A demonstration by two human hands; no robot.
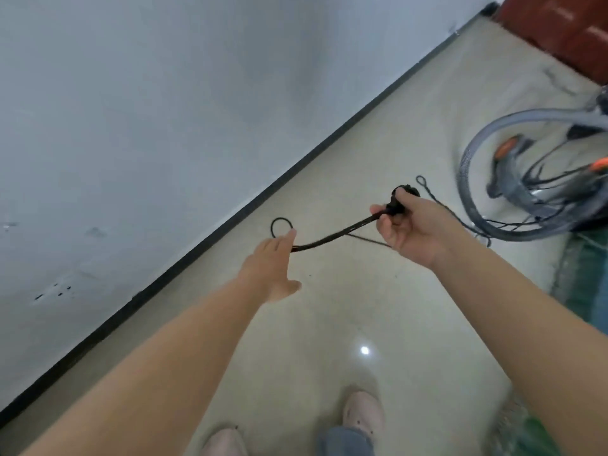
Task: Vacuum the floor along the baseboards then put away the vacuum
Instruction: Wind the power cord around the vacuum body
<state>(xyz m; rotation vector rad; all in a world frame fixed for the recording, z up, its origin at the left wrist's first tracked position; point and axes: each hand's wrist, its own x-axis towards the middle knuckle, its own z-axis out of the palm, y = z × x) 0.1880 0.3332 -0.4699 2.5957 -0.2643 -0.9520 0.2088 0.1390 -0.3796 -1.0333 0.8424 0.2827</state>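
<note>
My right hand (411, 225) grips the black plug (399, 192) of the vacuum's power cord (332, 236). The cord sags from the plug leftward to my left hand (269, 268), whose fingers reach out straight and touch it, thumb spread apart. Just past those fingertips the cord curls into a small loop (279, 225) above the floor. More thin cord trails from my right hand back to the vacuum (539, 189), a blurred grey and orange canister at the right with a grey hose (473, 153) coiled around it.
A black baseboard (230, 218) runs diagonally under the white wall (164, 110). The floor is glossy beige tile (362, 307). A red-brown object (566, 28) stands at the top right, a green mat (585, 268) lies at the right, and my shoes (362, 413) are below.
</note>
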